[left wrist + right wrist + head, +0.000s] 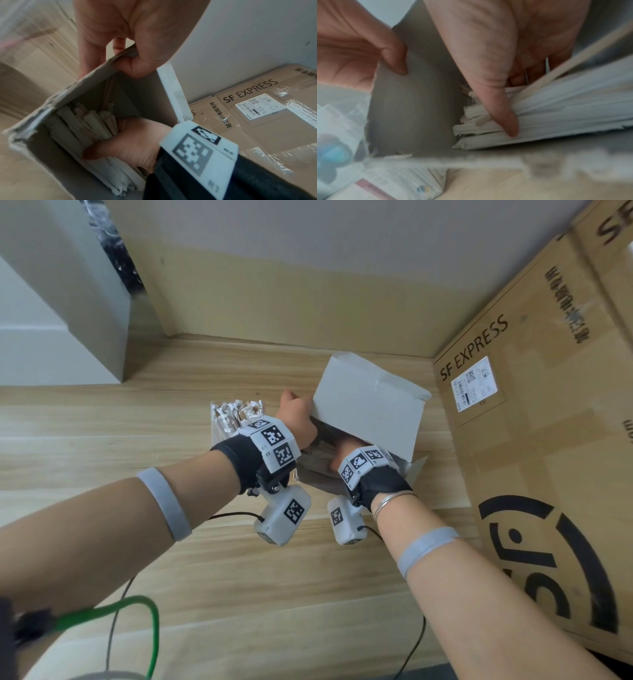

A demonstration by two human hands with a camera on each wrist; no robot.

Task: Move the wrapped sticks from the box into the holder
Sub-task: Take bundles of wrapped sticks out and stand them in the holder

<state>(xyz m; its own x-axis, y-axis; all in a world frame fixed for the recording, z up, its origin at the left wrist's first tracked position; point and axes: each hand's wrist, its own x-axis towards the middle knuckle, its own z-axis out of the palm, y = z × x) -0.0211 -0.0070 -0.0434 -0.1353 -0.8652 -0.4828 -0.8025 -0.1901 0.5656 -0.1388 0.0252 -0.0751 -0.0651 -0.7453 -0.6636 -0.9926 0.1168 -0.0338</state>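
Observation:
A grey cardboard box (370, 405) stands open on the wooden table, its flap raised. My left hand (296, 419) pinches the box's left wall edge (120, 58), thumb inside. My right hand (344, 451) reaches into the box, and its thumb (501, 108) and fingers grip a bundle of white paper-wrapped sticks (565, 115). More wrapped sticks (82, 121) lie packed in the box beneath that hand. The clear holder (236, 414) stands just left of the box, behind my left wrist, with several wrapped sticks in it.
A large SF Express carton (548, 440) walls off the right side, close to the box. A beige wall (308, 302) runs behind. A green cable (150, 621) and black wires trail over the near table (102, 433).

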